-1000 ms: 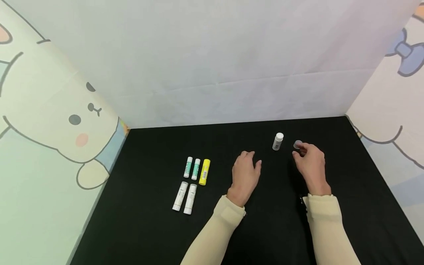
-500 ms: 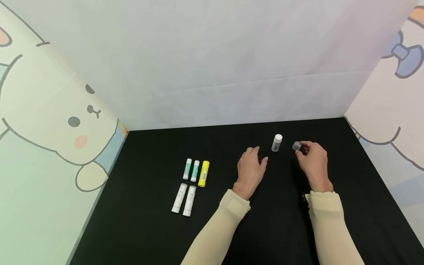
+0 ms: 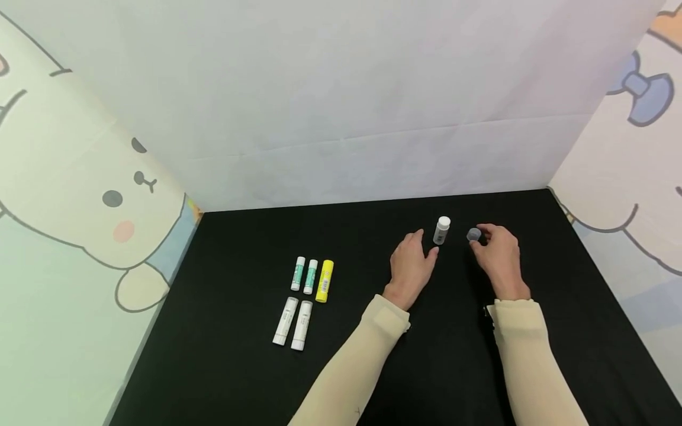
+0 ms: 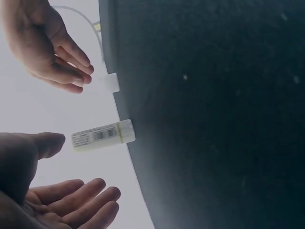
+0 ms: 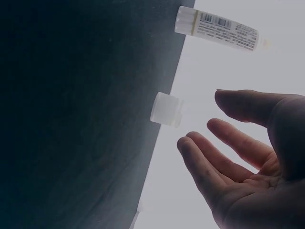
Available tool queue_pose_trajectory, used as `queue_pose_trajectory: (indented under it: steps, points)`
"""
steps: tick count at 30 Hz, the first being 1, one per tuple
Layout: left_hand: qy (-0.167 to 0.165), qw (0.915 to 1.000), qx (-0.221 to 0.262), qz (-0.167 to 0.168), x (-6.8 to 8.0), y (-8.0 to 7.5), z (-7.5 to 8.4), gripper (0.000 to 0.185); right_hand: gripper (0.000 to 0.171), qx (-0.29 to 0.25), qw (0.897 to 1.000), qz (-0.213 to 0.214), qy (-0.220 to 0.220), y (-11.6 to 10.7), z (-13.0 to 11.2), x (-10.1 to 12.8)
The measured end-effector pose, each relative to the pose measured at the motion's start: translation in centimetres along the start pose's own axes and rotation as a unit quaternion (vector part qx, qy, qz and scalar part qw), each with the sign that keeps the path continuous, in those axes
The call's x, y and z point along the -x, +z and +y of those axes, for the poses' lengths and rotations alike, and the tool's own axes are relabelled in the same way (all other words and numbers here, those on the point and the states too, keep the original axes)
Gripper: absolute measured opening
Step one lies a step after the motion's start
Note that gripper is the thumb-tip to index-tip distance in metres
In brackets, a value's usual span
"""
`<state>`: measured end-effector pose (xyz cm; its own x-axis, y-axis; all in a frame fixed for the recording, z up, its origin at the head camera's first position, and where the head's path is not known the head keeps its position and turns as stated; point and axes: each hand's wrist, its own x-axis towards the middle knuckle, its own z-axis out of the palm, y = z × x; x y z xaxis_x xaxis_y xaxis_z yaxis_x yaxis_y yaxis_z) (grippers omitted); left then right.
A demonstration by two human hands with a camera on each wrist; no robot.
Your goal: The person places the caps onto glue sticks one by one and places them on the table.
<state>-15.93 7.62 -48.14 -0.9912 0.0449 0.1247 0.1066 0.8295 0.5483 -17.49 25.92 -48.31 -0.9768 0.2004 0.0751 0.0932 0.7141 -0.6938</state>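
Observation:
A white glue stick [image 3: 441, 231] stands upright on the black tabletop; its barcode label faces the wrist cameras. My left hand [image 3: 410, 266] is just left of it, thumb and fingers spread apart with a gap before the stick, as the left wrist view shows. To the right of the stick sits a small translucent cap [image 3: 473, 235], also seen as a whitish cap [image 5: 166, 109] in the right wrist view. Beside the cap, my right hand [image 3: 499, 257] has its thumb and fingers parted, fingertips near the cap and nothing held.
On the left lie two small green-and-white glue sticks [image 3: 298, 273], a yellow glue stick [image 3: 325, 281] and two larger white glue sticks [image 3: 302, 325]. A pale wall cloth [image 3: 341, 154] rises behind the black table [image 3: 240, 236], with cartoon-printed panels at both sides.
My left hand has moved right and forward, closer to the standing glue stick. The right hand's fingers have drawn back from over the cap, leaving more of it visible.

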Motion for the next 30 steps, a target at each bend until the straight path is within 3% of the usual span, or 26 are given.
queue_pose_trajectory:
  steps: [17, 30]
  points:
    - [0.011, 0.9997, -0.007, -0.019, -2.1, 2.2, 0.2, 0.051, 0.051, -0.002, 0.999, -0.032, 0.004, 0.4, 0.7, -1.0]
    - [-0.018, 0.9982, 0.024, -0.053, -4.0, 2.7, 0.5, 0.054, 0.052, 0.019, 0.998, -0.066, -0.009, 0.6, 0.9, -1.8]
